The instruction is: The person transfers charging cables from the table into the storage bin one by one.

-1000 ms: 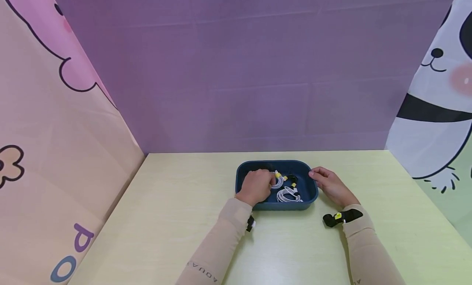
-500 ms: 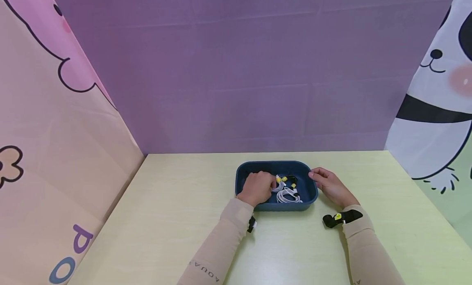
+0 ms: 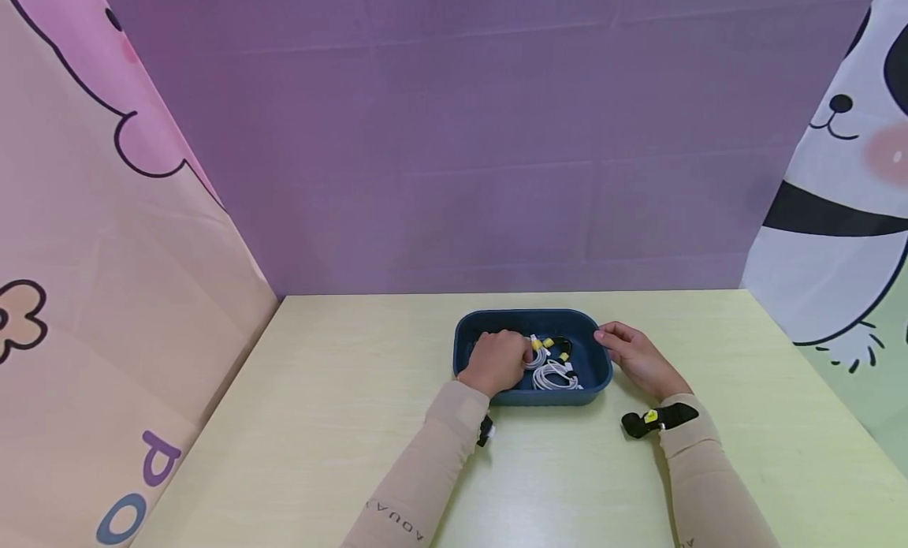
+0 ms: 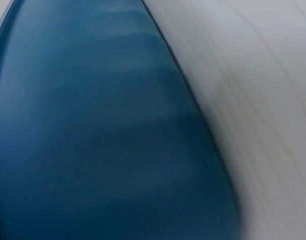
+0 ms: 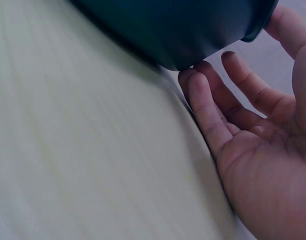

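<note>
A dark blue plastic bin (image 3: 546,398) stands on the table, with its side wall (image 4: 103,125) filling much of the left wrist view. My left hand (image 3: 495,362) reaches over the near rim into its left part, knuckles up. Its fingertips are hidden, right beside a coiled white cable (image 3: 535,359) with a yellow piece on it. Another coiled white cable (image 3: 556,376) lies nearer the front, and a black cable (image 3: 563,345) with yellow pieces lies behind. My right hand (image 3: 636,359) holds the bin's right end, thumb at the rim and fingertips (image 5: 199,82) against the lower wall.
The pale wooden table (image 3: 340,398) extends around the bin. A purple backdrop (image 3: 461,138) rises behind it, with printed cartoon cloths (image 3: 156,296) at the sides. Black straps with small devices (image 3: 656,419) sit at the wrists.
My left hand has sunk slightly toward the near rim, and the white cable's yellow piece beside it has shifted down and right. My right hand stays at the bin's end.
</note>
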The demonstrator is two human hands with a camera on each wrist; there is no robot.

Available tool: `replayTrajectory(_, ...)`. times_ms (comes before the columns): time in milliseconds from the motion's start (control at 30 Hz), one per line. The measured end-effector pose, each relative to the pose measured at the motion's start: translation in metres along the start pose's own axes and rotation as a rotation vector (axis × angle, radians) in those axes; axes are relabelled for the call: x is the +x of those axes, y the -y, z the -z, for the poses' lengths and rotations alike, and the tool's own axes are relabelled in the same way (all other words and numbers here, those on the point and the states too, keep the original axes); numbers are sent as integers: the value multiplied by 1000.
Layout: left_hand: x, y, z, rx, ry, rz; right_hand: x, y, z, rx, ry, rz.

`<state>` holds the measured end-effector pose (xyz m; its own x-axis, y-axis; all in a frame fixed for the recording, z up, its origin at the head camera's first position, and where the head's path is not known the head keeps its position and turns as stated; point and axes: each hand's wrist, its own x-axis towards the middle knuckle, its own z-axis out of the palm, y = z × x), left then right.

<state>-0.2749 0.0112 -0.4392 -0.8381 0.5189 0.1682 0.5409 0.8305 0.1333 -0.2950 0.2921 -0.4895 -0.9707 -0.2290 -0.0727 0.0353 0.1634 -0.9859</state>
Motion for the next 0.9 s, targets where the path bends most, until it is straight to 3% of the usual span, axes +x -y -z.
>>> replayTrajectory(333, -7, 4, 9, -176, -114, -1, -1, 0, 4, 4, -11, 2)
replayTrajectory(533, -21, 18, 19, -288, -281, 26, 1, -2, 5, 9, -12, 7)
replayTrajectory(633, -25, 27, 23, -323, -344, 75, -1, 0, 7, 4, -15, 7)
replayTrajectory(900, -34, 49, 29, -345, -426, 257, -1, -2, 3, -12, -12, 19)
